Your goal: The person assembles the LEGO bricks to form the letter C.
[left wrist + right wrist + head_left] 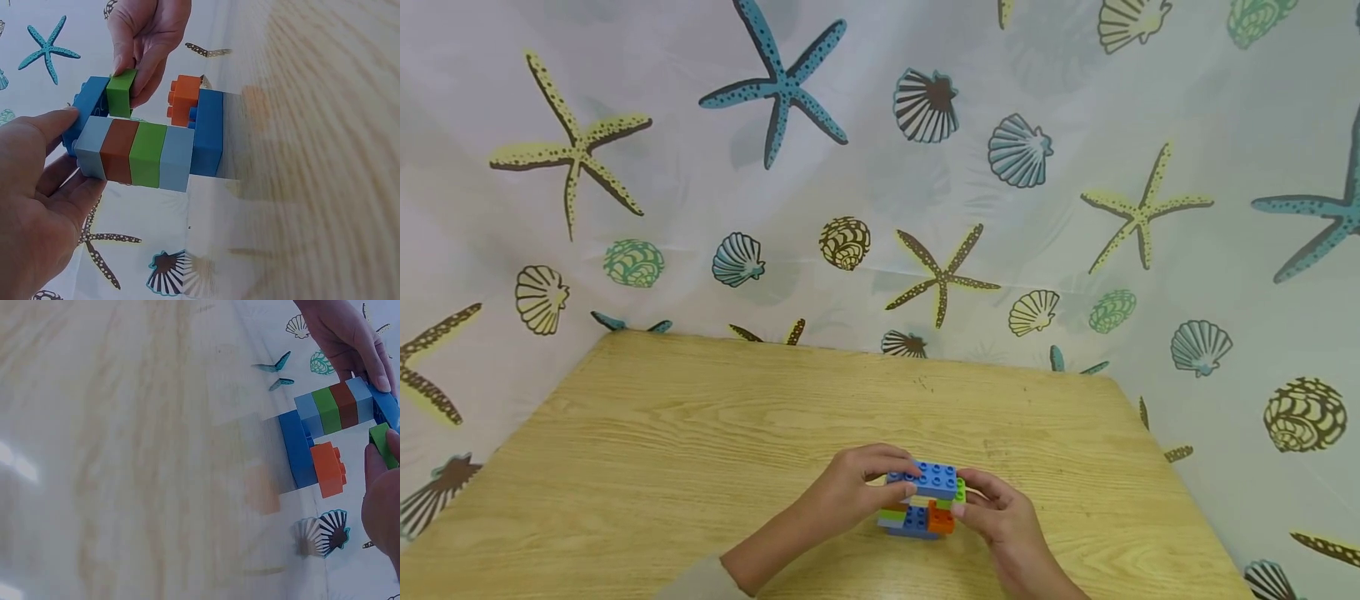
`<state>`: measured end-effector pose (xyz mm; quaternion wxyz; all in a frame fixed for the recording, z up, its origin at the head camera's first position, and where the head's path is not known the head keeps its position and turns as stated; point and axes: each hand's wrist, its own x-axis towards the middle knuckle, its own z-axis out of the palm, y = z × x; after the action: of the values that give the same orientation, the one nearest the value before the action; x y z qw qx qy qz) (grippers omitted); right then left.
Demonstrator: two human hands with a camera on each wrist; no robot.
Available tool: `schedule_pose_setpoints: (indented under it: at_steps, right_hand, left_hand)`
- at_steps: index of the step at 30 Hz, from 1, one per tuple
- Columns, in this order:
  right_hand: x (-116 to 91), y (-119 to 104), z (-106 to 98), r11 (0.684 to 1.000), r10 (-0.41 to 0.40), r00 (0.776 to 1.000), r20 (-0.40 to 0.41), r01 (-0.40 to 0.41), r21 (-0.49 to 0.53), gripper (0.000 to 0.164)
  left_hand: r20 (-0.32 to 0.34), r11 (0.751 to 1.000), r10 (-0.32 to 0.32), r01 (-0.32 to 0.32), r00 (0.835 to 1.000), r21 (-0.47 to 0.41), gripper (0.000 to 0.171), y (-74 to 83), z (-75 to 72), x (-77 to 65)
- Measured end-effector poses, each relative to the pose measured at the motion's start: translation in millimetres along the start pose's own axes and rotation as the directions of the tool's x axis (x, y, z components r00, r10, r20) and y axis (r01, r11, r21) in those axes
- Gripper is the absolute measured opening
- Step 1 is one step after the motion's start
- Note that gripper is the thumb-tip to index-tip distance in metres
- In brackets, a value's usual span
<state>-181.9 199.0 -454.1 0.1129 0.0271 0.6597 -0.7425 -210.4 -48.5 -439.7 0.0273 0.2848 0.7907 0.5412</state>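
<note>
A small toy-brick structure stands on the table, built up from a blue base brick [209, 134]. Its left column stacks a light blue brick [177, 159], a green brick [147, 155], a brown brick [119, 151] and another light blue brick [92, 147]. Across the top lies a long blue brick [936, 477], gripped at its left end by my left hand [850, 483]. My right hand [1007, 521] pinches a second green brick [120, 92] under that brick's right end. Below it, an orange brick [185, 100] sits on the base, with a gap between the two.
The wood-grain table [700, 417] extends around the structure on all sides. Behind it and along its sides hangs a white curtain [850, 183] printed with starfish and shells.
</note>
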Motion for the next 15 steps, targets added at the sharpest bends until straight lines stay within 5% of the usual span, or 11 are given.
schedule_pose_setpoints:
  at_steps: [15]
  right_hand:
    - [1.3,-1.8,2.1,0.998,0.016,1.000,0.016,-0.017,0.068,0.050]
  left_hand:
    - [0.007,1.000,0.020,-0.020,1.000,0.021,0.017,2.6,-2.5,-1.6]
